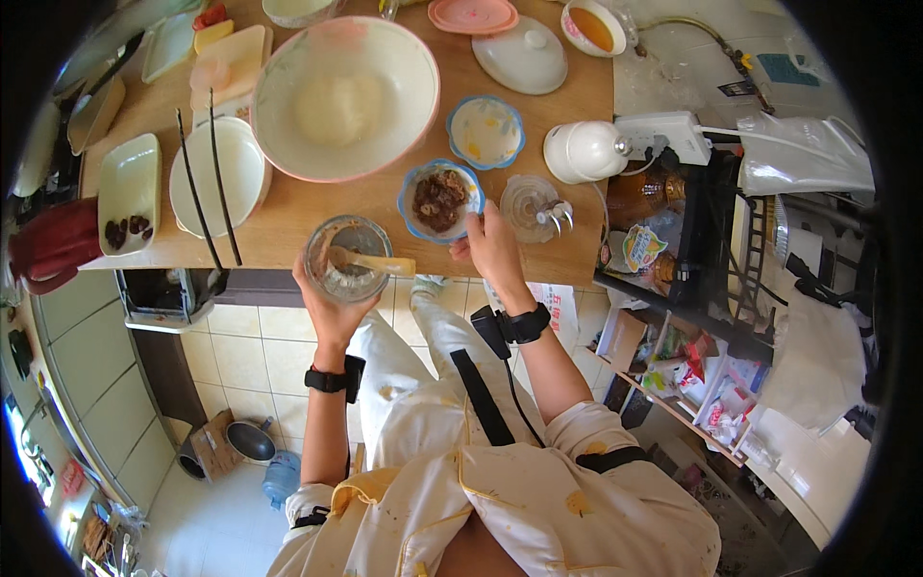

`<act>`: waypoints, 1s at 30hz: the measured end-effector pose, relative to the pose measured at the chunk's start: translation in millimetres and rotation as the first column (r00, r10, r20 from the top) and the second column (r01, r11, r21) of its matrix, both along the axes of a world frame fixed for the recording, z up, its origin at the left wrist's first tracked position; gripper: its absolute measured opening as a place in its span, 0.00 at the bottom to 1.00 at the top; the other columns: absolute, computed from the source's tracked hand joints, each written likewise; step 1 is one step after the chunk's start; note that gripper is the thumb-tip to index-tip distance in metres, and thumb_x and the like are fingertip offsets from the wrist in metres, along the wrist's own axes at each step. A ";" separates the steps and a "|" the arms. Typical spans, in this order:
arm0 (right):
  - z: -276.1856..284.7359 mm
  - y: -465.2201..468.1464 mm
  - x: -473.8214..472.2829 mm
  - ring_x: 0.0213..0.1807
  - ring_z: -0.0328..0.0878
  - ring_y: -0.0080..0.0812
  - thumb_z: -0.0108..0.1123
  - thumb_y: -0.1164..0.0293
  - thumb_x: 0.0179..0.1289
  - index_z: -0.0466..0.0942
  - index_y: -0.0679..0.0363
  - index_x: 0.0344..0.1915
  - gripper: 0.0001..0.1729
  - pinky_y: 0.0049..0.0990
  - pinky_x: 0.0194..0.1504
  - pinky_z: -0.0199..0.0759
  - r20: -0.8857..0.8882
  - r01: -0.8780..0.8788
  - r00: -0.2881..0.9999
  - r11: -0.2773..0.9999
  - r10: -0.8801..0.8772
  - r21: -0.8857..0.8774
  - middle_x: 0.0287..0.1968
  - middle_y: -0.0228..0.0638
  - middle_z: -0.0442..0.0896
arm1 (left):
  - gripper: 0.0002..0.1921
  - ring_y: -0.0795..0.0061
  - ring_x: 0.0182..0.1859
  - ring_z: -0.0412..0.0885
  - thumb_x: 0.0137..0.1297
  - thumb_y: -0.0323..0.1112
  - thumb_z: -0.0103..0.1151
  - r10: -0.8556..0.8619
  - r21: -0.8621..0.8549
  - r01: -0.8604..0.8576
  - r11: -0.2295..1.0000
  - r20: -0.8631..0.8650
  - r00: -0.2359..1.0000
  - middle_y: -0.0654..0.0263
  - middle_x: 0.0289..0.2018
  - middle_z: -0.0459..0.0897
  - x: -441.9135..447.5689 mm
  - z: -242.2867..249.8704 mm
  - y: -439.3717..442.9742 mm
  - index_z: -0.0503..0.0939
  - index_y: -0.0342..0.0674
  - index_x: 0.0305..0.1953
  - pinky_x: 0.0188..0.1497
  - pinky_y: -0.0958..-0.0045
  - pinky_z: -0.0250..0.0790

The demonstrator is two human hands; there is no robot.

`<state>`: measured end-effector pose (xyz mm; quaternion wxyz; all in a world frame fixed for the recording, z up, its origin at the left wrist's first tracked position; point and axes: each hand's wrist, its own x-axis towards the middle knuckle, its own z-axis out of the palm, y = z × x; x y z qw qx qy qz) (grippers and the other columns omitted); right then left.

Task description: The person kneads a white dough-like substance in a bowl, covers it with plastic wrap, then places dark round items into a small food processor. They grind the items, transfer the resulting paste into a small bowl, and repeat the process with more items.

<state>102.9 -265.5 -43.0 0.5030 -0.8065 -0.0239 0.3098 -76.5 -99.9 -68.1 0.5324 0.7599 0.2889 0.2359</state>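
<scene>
My left hand [328, 306] holds a glass chopper jar [346, 281] with brown residue on its walls at the table's front edge. A small spatula [382, 263] with a pale handle lies in the jar, its handle over the rim. My right hand [487, 241] grips the right rim of a blue-edged scalloped bowl [440, 200], which holds a dark brown paste. Right of that hand lies a clear chopper lid with metal blades [533, 209]. Behind the paste bowl stands another blue-edged bowl [484, 132], and at its upper left a large bowl [345, 97] holds pale dough.
Chopsticks [216, 180] lie across a white bowl [249, 166] on the left, beside a dish of dark dried fruit [130, 195]. A white chopper motor unit [585, 151], a white lid [520, 58] and a bowl of amber liquid [593, 29] are at the right. A power strip [667, 135] lies beyond.
</scene>
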 end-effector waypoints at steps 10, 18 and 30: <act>132.0 1.7 69.4 0.17 0.77 0.23 0.44 0.70 0.76 0.72 0.65 0.43 0.11 0.21 0.18 0.73 0.219 -0.015 0.976 1.000 0.013 0.007 0.20 0.34 0.79 | 0.57 0.57 0.64 0.68 0.33 0.37 0.83 -0.231 -0.002 0.231 0.973 0.011 0.973 0.53 0.63 0.67 37.5 9.5 -5.7 0.57 0.35 0.66 0.67 0.61 0.62; 167.0 239.2 100.4 0.18 0.78 0.24 0.48 0.69 0.72 0.75 0.68 0.43 0.13 0.23 0.18 0.73 0.410 -0.585 0.742 0.811 0.530 0.012 0.23 0.36 0.81 | 0.54 0.50 0.66 0.66 0.38 0.34 0.76 -0.438 0.007 0.440 0.898 0.098 0.893 0.48 0.64 0.65 82.1 2.4 11.8 0.55 0.35 0.68 0.68 0.62 0.62; 66.7 530.0 65.5 0.27 0.87 0.41 0.43 0.75 0.69 0.71 0.78 0.45 0.15 0.31 0.25 0.85 -0.033 -0.537 0.842 0.830 0.538 -0.151 0.34 0.55 0.85 | 0.49 0.47 0.67 0.64 0.54 0.36 0.70 -0.571 -0.100 0.569 0.816 0.011 0.821 0.48 0.68 0.61 -64.1 45.2 99.7 0.49 0.36 0.72 0.68 0.59 0.61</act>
